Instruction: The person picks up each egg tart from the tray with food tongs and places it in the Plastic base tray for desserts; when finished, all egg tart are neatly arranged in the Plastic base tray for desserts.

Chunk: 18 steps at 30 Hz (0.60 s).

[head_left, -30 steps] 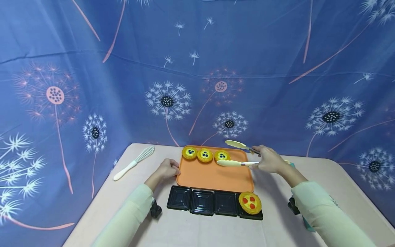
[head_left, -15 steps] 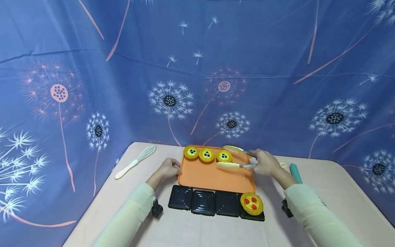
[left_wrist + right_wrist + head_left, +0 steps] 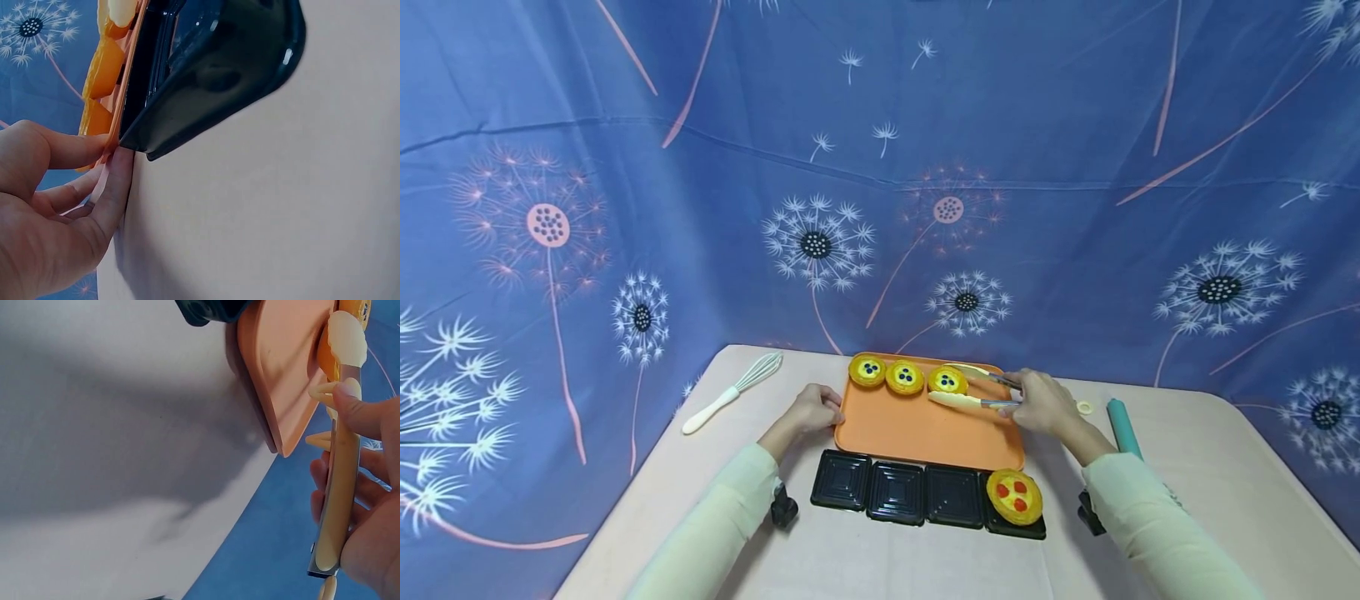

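Note:
My left hand point(image 3: 811, 410) pinches the left edge of an orange tray point(image 3: 925, 432); the left wrist view shows the thumb on one side of the rim and fingers on the other. In my right hand point(image 3: 1047, 403) are tongs point(image 3: 342, 481) with cream, scalloped tips. Their arms are spread on either side of the rightmost blueberry-topped tart point(image 3: 947, 380); whether the tips touch it I cannot tell. Two similar tarts, a middle one point(image 3: 905, 377) and a left one point(image 3: 867, 371), line the tray's back edge.
Before the tray lies a black plastic container row point(image 3: 897, 493) with square compartments; a larger tart with red toppings point(image 3: 1014, 497) sits in its rightmost one. A white whisk point(image 3: 733, 393) lies left. Right are a teal cylinder point(image 3: 1123, 427) and a small cream ring point(image 3: 1083, 407). Patterned blue cloth point(image 3: 880, 250) hangs behind.
The tongs have lowered, their far arm coming down to the rightmost blueberry tart and the gap between the arms narrowing. My left hand stays on the tray edge. The view has shifted slightly.

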Each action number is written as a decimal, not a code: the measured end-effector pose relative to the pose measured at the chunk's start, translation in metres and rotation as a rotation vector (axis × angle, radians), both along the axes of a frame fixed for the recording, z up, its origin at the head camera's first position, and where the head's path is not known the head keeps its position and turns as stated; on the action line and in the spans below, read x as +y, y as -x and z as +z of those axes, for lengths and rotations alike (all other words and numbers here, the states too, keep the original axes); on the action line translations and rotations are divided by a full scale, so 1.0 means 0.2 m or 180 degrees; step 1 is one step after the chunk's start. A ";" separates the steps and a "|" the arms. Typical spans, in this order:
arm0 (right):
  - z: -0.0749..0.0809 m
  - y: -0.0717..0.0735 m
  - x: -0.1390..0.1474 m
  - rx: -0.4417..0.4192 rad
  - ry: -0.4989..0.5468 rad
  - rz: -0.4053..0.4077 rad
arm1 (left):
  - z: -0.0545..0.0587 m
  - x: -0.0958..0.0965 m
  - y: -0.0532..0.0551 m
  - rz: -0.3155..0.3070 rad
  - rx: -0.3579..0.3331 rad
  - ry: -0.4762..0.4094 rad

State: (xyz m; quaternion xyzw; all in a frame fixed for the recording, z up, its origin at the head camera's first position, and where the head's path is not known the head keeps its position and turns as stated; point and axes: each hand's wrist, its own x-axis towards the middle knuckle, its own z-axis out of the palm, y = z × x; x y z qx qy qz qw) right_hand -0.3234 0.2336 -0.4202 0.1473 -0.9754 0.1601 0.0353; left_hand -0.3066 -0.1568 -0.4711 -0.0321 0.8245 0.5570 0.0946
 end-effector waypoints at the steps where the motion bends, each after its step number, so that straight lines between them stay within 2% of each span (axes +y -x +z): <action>1: 0.00 0.00 0.00 0.0016 0.0013 -0.0001 | 0.00 0.00 0.00 -0.0001 0.0003 0.0000; 6: 0.01 -0.01 0.02 0.0042 0.0041 -0.0005 | 0.00 0.01 0.00 -0.0031 0.0002 0.0019; 18: 0.15 -0.02 0.04 0.0158 -0.0075 0.0067 | 0.00 0.00 0.00 -0.0017 -0.0010 -0.0065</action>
